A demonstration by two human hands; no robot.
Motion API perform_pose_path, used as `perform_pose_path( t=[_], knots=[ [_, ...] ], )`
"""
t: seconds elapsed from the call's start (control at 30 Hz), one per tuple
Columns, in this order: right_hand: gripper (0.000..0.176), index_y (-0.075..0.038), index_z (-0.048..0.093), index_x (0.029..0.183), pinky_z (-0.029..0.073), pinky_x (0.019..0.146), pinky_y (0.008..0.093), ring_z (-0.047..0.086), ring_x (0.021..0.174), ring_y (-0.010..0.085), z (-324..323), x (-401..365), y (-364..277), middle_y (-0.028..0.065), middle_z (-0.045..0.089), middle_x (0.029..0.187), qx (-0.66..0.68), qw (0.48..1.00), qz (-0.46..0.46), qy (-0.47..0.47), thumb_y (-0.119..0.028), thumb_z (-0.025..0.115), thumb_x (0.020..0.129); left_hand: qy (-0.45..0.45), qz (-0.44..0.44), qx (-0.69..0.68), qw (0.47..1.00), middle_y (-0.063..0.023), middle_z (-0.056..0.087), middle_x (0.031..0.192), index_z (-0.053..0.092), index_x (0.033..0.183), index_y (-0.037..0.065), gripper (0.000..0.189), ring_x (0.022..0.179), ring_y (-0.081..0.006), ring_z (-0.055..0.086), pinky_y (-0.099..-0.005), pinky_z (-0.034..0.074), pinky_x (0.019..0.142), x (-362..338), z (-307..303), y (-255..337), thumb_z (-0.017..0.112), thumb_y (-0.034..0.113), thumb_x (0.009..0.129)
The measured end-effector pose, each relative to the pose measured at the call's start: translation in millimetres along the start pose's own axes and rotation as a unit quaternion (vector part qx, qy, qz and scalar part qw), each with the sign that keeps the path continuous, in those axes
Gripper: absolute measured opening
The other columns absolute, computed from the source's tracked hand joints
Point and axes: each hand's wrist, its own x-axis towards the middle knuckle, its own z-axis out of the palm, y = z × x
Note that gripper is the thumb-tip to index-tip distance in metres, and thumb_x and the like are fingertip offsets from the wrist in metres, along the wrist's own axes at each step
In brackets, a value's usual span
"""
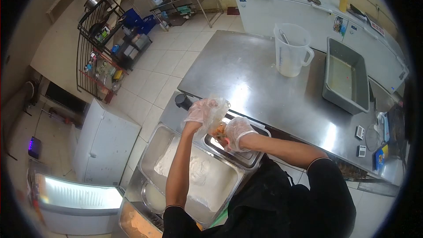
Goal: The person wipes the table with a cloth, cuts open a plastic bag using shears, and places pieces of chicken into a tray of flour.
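Both my hands wear clear plastic gloves and are close together over a metal pan (254, 161). My left hand (199, 113) is closed on a clear plastic bag (217, 113). Orange-brown food pieces (218, 131) show below the bag, between my hands. My right hand (240, 133) has its fingers curled in at these pieces; I cannot tell what it grips. Under my left forearm lies a deep steel pan (235, 180) of white flour (200, 169).
A steel table (220, 68) stands ahead, bearing a clear measuring jug (291, 59) and a grey tub (329, 72). Near my left hand is a black-capped object (181, 101). A round bowl (154, 198) and a tray of orange powder (136, 222) sit lower left. White chest freezers (264, 11) line the wall.
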Motion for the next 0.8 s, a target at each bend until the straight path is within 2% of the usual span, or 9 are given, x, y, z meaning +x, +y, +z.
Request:
perform_pose_path(
  t=[0.13,0.2,0.23,0.4,0.5,0.63,0.7,0.73,0.8],
  knots=[
    [0.027,-0.01,0.071,0.086,0.052,0.071,0.0415,0.067,0.081,0.0288,4.2,7.9,-2.9,0.0114,0.068,0.082,0.04,0.999,0.025,0.002,-0.036,0.065,0.08,-0.045,-0.116,-0.163,0.979,-0.0078,0.066,0.089,0.069,0.096,0.006,0.037,0.079,-0.0192,0.06,-0.0331,0.048,0.072,-0.4,4.6,14.6,0.056,0.041,0.093],
    [0.027,-0.009,0.071,0.084,0.052,0.069,0.0416,0.067,0.08,0.0295,15.9,14.5,-5.3,0.0118,0.068,0.082,0.023,0.998,-0.045,0.047,-0.035,0.067,0.079,-0.03,-0.167,-0.336,0.927,-0.006,0.063,0.089,0.068,0.097,0.007,0.035,0.079,-0.0167,0.059,-0.034,0.049,0.07,-2.0,15.8,16.8,0.06,0.041,0.092],
    [0.027,-0.009,0.071,0.084,0.052,0.069,0.0416,0.067,0.08,0.0295,18.1,15.1,-4.4,0.0118,0.068,0.082,0.025,0.998,-0.043,0.049,-0.035,0.067,0.079,-0.033,-0.167,-0.334,0.927,-0.006,0.063,0.089,0.068,0.097,0.007,0.035,0.079,-0.0167,0.059,-0.034,0.049,0.07,-3.3,18.3,20.5,0.06,0.041,0.092],
    [0.029,-0.008,0.07,0.08,0.053,0.071,0.0428,0.067,0.083,0.0314,32.2,21.3,2.7,0.0125,0.068,0.084,0.088,0.995,0.013,0.044,-0.037,0.069,0.076,0.058,-0.376,-0.452,0.807,-0.0049,0.06,0.089,0.064,0.106,0.003,0.032,0.08,-0.0171,0.059,-0.0317,0.052,0.067,-1.5,24.7,19.4,0.063,0.033,0.092],
    [0.027,-0.008,0.07,0.079,0.053,0.071,0.0428,0.067,0.083,0.0318,6.1,-5.8,-1.2,0.0135,0.068,0.084,0.069,0.997,-0.036,0.025,-0.035,0.067,0.077,-0.007,-0.285,-0.564,0.775,-0.002,0.065,0.105,0.063,0.119,0.009,0.046,0.09,-0.0168,0.06,-0.0306,0.05,0.08,-2.6,40.5,-97.7,0.061,0.046,0.091],
    [0.025,-0.009,0.071,0.079,0.054,0.069,0.0422,0.068,0.082,0.0317,-3.6,-35.8,12.8,0.0143,0.068,0.085,0.061,0.994,-0.087,-0.017,-0.033,0.067,0.075,0.04,-0.321,-0.509,0.798,-0.0009,0.065,0.105,0.06,0.124,0.009,0.052,0.089,-0.0151,0.06,-0.0287,0.05,0.079,-13.4,12.4,-62.8,0.06,0.049,0.091],
    [0.026,-0.011,0.072,0.084,0.054,0.072,0.0411,0.068,0.085,0.0303,-20.7,-39.4,24.1,0.0129,0.069,0.086,-0.005,0.997,0.036,-0.07,-0.034,0.069,0.073,0.014,-0.322,-0.498,0.805,0.0005,0.064,0.103,0.061,0.124,0.009,0.052,0.087,-0.0129,0.059,-0.027,0.049,0.076,-17.6,13.3,-69.1,0.059,0.05,0.092],
    [0.026,-0.011,0.072,0.084,0.054,0.072,0.0411,0.068,0.085,0.0303,-23.8,-37.7,31.9,0.0129,0.069,0.086,-0.006,0.997,0.036,-0.074,-0.034,0.069,0.073,0.014,-0.324,-0.5,0.803,0.0005,0.064,0.103,0.061,0.124,0.009,0.052,0.087,-0.0129,0.059,-0.027,0.049,0.076,-20.3,9.8,-49.9,0.059,0.05,0.092],
    [0.026,-0.014,0.073,0.089,0.054,0.075,0.041,0.068,0.087,0.0293,-31.0,-32.0,48.7,0.0116,0.069,0.087,-0.084,0.996,0.007,0.012,-0.034,0.07,0.073,0.01,-0.358,-0.408,0.84,0.0006,0.063,0.1,0.064,0.12,0.01,0.051,0.086,-0.0135,0.058,-0.0287,0.049,0.074,-20.8,-4.7,10.8,0.06,0.052,0.091]
  ],
)
